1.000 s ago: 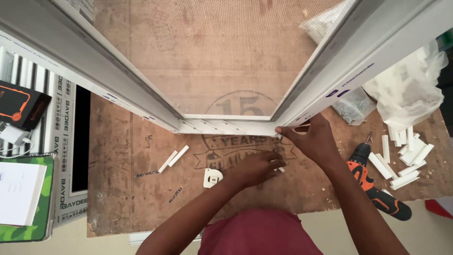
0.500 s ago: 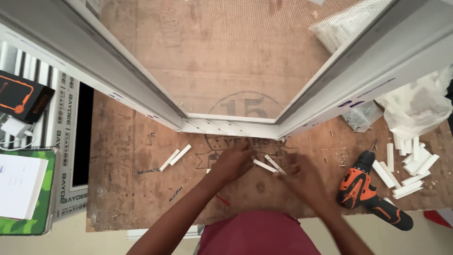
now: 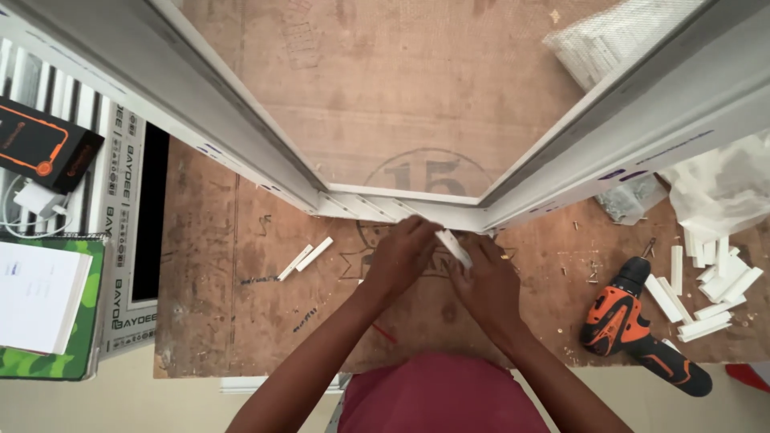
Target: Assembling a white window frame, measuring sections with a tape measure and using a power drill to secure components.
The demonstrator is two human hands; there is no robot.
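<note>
A white window frame [image 3: 241,120] lies on a brown plywood bench [image 3: 216,305], its short near rail [image 3: 401,208] straight ahead of me. Just below that rail, my left hand [image 3: 401,258] and my right hand [image 3: 485,282] meet. Both pinch a small white plastic strip [image 3: 453,247] between their fingertips. The strip is tilted and sits close under the rail's lower edge. Two more white strips [image 3: 306,258] lie loose on the bench to the left of my hands.
An orange and black cordless drill [image 3: 630,325] lies at the right, beside a pile of several white strips [image 3: 706,285] and loose screws. Clear plastic bags [image 3: 722,188] sit behind them. At far left are a green notebook [image 3: 44,309], a black box [image 3: 44,144] and a white charger.
My hands dropped from the rail to the bench, picked up a white strip, and now hold it together just under the rail. The view has shifted slightly.
</note>
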